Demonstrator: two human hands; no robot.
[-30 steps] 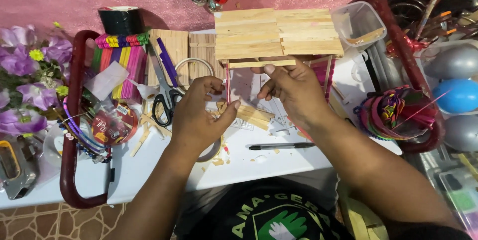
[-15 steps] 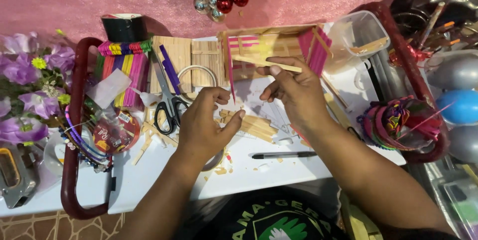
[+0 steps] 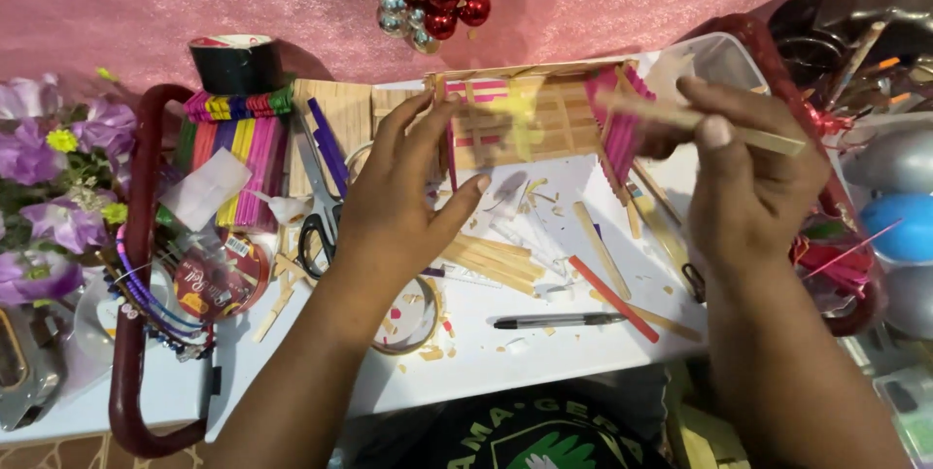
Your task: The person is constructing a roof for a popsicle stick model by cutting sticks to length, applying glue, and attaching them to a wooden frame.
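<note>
head view: left hand [image 3: 394,211] steadies slatted stick house [image 3: 530,119], grip apart; right hand [image 3: 743,177] seemingly pinches flat wooden stick [image 3: 768,141].

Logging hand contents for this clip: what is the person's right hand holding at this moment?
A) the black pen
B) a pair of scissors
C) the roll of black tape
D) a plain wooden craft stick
D: the right hand pinches a plain wooden stick near the stick house, while the scissors, pen and black tape roll lie untouched on the table.
</note>
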